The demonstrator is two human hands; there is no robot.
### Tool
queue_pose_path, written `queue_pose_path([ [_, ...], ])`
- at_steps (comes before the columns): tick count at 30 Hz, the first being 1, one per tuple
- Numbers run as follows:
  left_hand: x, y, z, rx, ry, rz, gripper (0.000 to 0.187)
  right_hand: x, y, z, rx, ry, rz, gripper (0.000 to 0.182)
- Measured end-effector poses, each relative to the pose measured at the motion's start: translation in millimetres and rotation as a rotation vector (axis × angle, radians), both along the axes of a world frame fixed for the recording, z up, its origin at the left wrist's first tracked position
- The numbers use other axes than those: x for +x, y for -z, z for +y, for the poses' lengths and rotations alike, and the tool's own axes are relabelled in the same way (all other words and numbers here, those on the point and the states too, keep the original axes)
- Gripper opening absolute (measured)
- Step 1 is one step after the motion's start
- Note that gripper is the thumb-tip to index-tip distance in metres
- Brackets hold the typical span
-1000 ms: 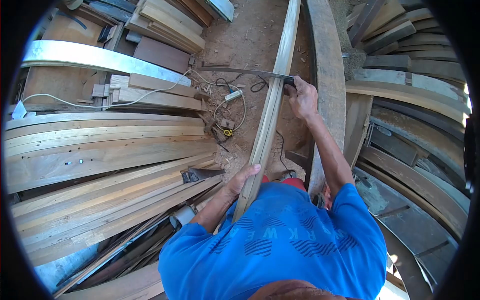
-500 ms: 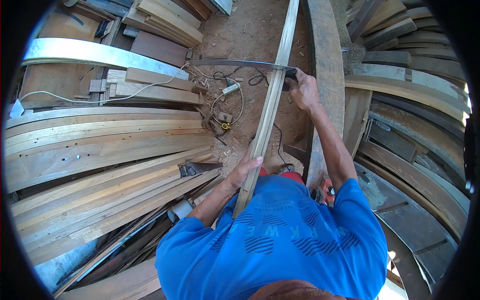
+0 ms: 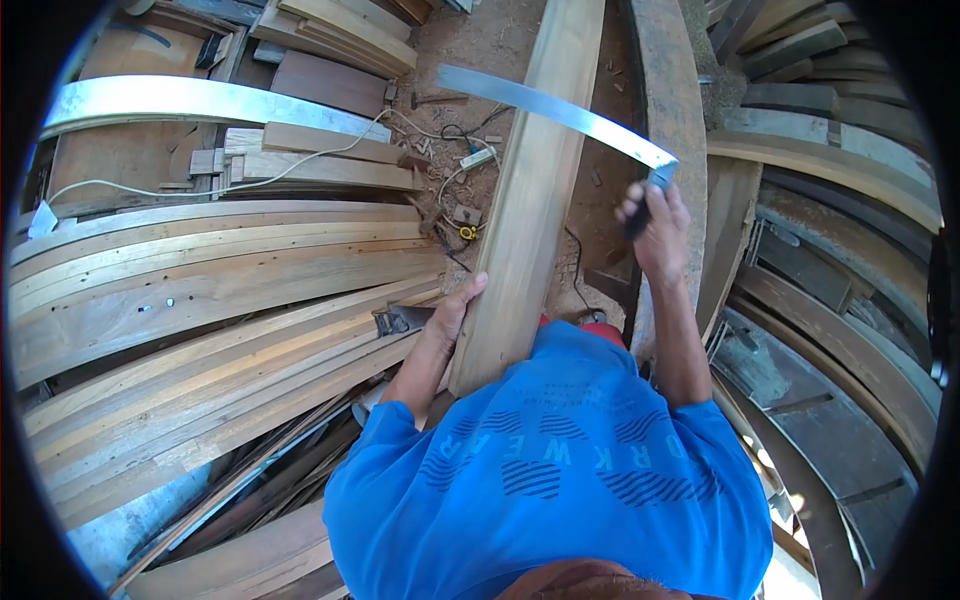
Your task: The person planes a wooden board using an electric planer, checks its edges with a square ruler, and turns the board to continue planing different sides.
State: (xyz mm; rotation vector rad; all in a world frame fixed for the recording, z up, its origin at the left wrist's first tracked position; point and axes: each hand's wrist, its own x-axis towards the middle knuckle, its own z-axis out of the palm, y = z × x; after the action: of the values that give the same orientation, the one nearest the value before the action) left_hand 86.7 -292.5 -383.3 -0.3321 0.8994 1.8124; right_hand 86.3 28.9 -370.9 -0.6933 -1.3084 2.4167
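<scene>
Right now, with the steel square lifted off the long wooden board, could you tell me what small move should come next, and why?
Probably lower the steel try square back onto the long pale wooden board. The right hand holds its dark handle up, with the blade hanging slanted above the face, while the left hand steadies the board's near edge.

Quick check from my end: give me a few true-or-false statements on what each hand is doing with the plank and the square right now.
1. The left hand grips the plank at its near end. True.
2. The right hand holds a hammer. False: it holds a steel square by its dark handle.
3. The square's blade lies flat across the plank. False: it is lifted, angled above it.
4. A white power strip lies on the dirt floor. True.
</scene>
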Motion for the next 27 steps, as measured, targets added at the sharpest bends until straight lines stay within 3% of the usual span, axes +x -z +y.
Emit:
queue_pose_path([
  [3, -20.3, 8.4, -4.5, -0.189, 0.111, 0.514, 0.080, 58.4, 5.2, 15.3, -0.189, -0.012, -0.039, 0.013],
  [6, -19.5, 22.3, 10.4, -0.244, -0.090, 0.798, 0.082, 108.2, 16.5, 19.4, -0.212, -0.031, -0.177, 0.014],
  [7, -24.7, 18.0, 14.8, -0.231, -0.063, 0.827, 0.082, 119.3, 23.3, 19.2, -0.207, -0.031, -0.225, 0.014],
  [12, -27.7, 14.0, 12.3, -0.216, 0.059, 0.867, 0.080, 151.3, 46.6, 4.8, -0.180, -0.006, -0.374, 0.016],
  [27, -23.8, 15.7, 12.4, -0.224, 0.050, 0.779, 0.079, 139.8, 62.1, -1.9, -0.019, -0.020, -0.494, 0.018],
])
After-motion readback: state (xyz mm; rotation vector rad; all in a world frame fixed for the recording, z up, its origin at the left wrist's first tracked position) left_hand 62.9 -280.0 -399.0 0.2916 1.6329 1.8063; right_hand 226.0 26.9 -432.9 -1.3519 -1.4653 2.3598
